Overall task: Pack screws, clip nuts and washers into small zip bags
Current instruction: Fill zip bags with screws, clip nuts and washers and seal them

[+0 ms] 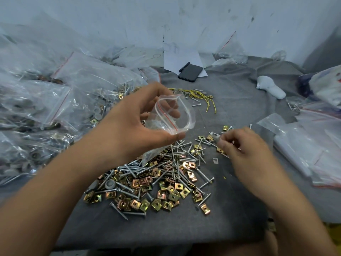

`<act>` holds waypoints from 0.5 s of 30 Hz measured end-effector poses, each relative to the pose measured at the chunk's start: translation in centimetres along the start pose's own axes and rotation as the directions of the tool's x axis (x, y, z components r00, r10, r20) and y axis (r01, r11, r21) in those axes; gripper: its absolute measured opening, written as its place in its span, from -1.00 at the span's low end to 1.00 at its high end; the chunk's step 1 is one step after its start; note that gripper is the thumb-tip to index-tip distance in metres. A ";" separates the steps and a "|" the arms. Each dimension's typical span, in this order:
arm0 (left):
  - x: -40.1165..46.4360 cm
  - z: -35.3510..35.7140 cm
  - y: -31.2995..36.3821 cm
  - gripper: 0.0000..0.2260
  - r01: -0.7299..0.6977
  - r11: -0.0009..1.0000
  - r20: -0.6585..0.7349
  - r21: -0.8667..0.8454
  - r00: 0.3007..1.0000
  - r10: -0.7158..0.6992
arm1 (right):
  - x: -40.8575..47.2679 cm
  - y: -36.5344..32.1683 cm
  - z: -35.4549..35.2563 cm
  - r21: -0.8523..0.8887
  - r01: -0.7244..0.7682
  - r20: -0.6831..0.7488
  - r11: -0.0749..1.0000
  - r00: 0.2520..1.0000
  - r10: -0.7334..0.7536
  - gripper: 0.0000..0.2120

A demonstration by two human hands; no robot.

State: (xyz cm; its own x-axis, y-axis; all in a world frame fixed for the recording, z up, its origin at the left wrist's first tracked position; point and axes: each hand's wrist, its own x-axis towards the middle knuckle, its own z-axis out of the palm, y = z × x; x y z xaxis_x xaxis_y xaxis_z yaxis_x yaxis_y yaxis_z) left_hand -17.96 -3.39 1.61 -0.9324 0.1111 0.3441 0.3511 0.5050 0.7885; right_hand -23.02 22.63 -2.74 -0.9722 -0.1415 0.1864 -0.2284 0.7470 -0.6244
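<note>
Far left: filled clear bags (60,100) with red zip lines were heaped and crinkled; their contents were hard to make out through the plastic.
Left hand: the left hand (136,124) held a small zip bag (177,115) above the pile, thumb and fingers curled round it, its mouth spread open.
Centre: loose silver screws (177,159) and square brass-coloured clip nuts (158,196) lay on grey cloth (236,100).
Right hand: the right hand (241,150) was blurred, fingertips pinching small parts I could not identify.
Behind: a dark phone (191,72) lay before a scuffed white wall (184,21).
Right edge: flat bags (304,145) ran out of frame.
</note>
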 end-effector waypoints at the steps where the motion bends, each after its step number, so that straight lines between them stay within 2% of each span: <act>1: 0.0 0.0 0.0 -0.53 -0.011 1.000 0.006 0.002 1.000 0.011 | -0.1 -0.5 -0.2 0.325 -0.066 -0.031 0.943 0.996 0.080 -0.87; 2: 0.0 0.0 0.0 -0.53 -0.024 1.000 0.012 0.002 1.000 0.024 | -0.4 -1.2 -0.6 0.559 -0.122 -0.014 0.820 0.988 0.157 -0.87; 3: 0.0 0.1 0.0 -0.52 -0.036 0.999 0.019 0.003 0.999 0.035 | -0.7 -2.0 -0.9 0.683 -0.158 0.027 0.714 0.981 0.191 -0.86; 4: 0.0 0.1 0.1 -0.51 -0.044 0.999 0.026 0.008 0.999 0.044 | -1.0 -2.7 -1.3 0.733 -0.178 0.074 0.657 0.980 0.182 -0.87; 6: -0.1 0.3 0.2 -0.50 -0.054 0.998 0.053 0.045 0.997 0.052 | -1.7 -4.2 -1.9 0.723 -0.161 0.139 0.672 0.986 0.087 -0.89; 8: -0.2 0.5 0.2 -0.51 -0.075 0.990 0.086 0.118 0.994 0.065 | -2.6 -5.7 -2.2 0.602 -0.079 0.117 0.795 0.993 0.010 -0.91; 11: -0.4 0.6 0.2 -0.51 -0.100 0.980 0.127 0.170 0.989 0.078 | -3.7 -7.5 -2.0 0.224 0.066 -0.026 0.972 0.998 -0.062 -0.89; 13: -0.3 0.8 0.3 -0.50 -0.122 0.979 0.145 0.166 0.985 0.098 | -4.2 -9.0 -1.9 -0.015 0.136 -0.024 0.991 0.990 -0.136 -0.90; 15: -0.3 1.0 0.3 -0.52 -0.150 0.975 0.157 0.167 0.980 0.123 | -4.5 -10.1 -1.5 -0.151 0.160 0.022 0.975 0.987 -0.159 -0.93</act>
State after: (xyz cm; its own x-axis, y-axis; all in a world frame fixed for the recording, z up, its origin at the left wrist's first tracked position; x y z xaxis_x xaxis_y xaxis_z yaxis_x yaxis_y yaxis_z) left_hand -17.64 -2.42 1.28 -0.8838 0.3057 0.3543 0.4672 0.6186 0.6317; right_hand -16.29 16.68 3.92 -0.9245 -0.2724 0.2665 -0.3709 0.8041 -0.4646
